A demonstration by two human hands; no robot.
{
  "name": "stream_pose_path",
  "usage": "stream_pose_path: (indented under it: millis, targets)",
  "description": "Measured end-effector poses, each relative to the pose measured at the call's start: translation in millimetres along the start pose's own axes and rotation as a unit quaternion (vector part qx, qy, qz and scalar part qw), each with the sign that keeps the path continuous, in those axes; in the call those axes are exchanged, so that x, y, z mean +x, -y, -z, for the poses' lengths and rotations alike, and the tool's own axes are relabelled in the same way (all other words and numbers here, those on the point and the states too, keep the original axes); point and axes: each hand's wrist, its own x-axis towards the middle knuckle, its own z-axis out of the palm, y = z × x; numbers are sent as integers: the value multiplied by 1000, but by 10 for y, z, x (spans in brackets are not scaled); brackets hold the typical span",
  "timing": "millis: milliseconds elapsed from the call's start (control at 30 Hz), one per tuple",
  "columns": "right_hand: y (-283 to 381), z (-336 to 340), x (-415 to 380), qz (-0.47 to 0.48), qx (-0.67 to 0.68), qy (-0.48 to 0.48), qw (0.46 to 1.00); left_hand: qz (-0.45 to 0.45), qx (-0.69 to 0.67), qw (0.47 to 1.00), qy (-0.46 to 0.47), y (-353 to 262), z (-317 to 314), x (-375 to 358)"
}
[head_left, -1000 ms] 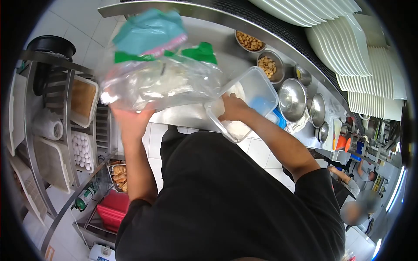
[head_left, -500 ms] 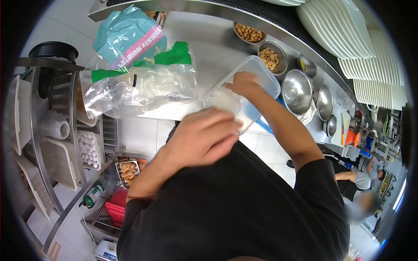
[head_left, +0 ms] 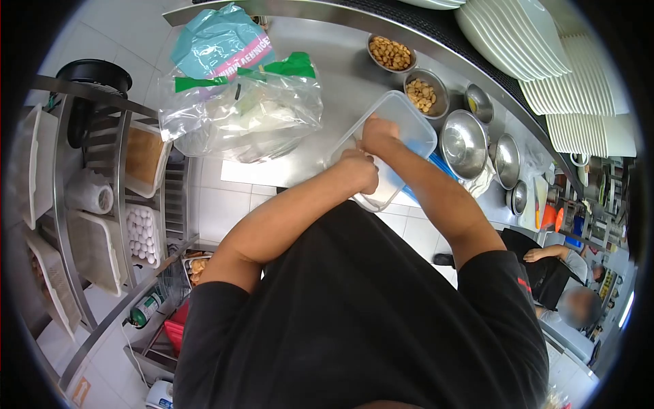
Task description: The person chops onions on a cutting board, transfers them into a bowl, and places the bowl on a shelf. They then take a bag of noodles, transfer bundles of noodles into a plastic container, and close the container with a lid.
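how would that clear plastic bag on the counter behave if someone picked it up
The clear plastic bag would probably flop and fold, since its thin film lies creased. Its shiny surface may feel slippery. It seems unlikely to roll, lying slumped and spread across the counter.

Site: commercial kitchen. Evidence: stacked plates (head_left: 578,76) (white, many), 2 o'clock; steel counter (head_left: 340,58), 12 o'clock; eggs (head_left: 141,233), 9 o'clock.
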Motion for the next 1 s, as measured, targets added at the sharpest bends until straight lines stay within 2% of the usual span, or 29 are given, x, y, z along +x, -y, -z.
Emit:
stream_pose_path:
  millis: [100,267,367,500,600,700,800,900,1000]
  targets:
    - [32,-42,-69,44,-62,-25,997,14,57,998,2,-48,-96,99]
    - [-76,-24,-72,118,-73,-54,989,-6,26,999,-28,53,-220,295]
    - [-134,13,-71,147,-62,-40,986,-14,5,999,-43,53,-200,203]
    - [-228,114,-184,159,-17,-33,987,-39,-43,995,-76,109,-38,-275]
    - [-233,193,-332,146,-37,-49,987,-41,-23,989,-142,43,-73,-659]
    - [-267,339,-459,218,-12,-55,974,-167,-107,941,-274,140,-214,-990]
    - [-193,551,-536,226,123,200,945,-143,-130,890,-412,335,-382,-1145]
    - [-99,192,-432,238,131,245,931,-117,-185,850,-480,379,-497,-1178]
    - [-20,-191,-271,373,18,71,925,-133,-160,827,-523,424,-511,-1156]
